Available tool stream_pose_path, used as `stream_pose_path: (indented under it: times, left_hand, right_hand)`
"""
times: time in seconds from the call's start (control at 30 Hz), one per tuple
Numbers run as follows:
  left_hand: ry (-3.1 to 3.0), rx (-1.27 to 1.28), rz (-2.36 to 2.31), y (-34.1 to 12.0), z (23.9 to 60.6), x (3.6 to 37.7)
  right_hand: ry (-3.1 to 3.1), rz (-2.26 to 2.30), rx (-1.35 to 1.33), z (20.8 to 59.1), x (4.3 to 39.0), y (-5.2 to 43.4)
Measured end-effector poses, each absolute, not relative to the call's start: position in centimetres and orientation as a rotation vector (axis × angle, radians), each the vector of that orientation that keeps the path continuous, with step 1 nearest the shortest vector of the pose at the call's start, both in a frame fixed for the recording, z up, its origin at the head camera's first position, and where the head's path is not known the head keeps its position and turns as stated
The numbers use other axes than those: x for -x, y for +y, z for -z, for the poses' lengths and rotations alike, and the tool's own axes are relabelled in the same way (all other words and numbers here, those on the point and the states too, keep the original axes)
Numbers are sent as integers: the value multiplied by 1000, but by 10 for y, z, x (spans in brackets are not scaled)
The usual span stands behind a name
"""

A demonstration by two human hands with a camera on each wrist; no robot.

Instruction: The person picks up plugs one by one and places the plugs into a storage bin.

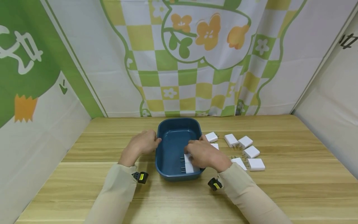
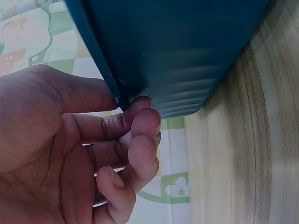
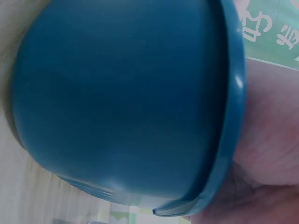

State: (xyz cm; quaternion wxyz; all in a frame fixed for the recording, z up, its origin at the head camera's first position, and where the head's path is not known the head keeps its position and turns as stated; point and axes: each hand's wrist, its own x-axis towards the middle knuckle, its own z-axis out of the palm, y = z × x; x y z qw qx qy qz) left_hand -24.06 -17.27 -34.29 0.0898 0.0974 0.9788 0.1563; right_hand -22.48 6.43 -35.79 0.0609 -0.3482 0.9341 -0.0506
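Observation:
A dark blue plastic bin [image 1: 171,137] stands on the table. My left hand [image 1: 144,143] pinches its left rim between thumb and index finger; the left wrist view shows the thumb [image 2: 88,95] at the rim and the other fingers curled below. Over the bin's right wall reaches my right hand [image 1: 202,152], its fingers curled down on a white plug charger [image 1: 188,158] inside. A second white charger [image 1: 191,168] lies in the bin's near right corner, prongs pointing left. In the right wrist view the bin's outer wall [image 3: 126,102] hides the fingertips.
Several more white chargers, such as one nearby [image 1: 211,137] and one farther right [image 1: 256,164], lie on the wooden table [image 1: 92,186] right of the bin. Another charger [image 1: 239,163] is partly covered by the right forearm. A patterned curtain [image 1: 187,77] hangs behind the table.

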Motion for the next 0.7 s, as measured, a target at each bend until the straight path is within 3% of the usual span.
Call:
stream_pose_path:
  times: [0.7]
  left_hand:
    - [2903,-272,-448,-173,342,240]
  right_hand:
    - [2919,369,1062,315,220,97]
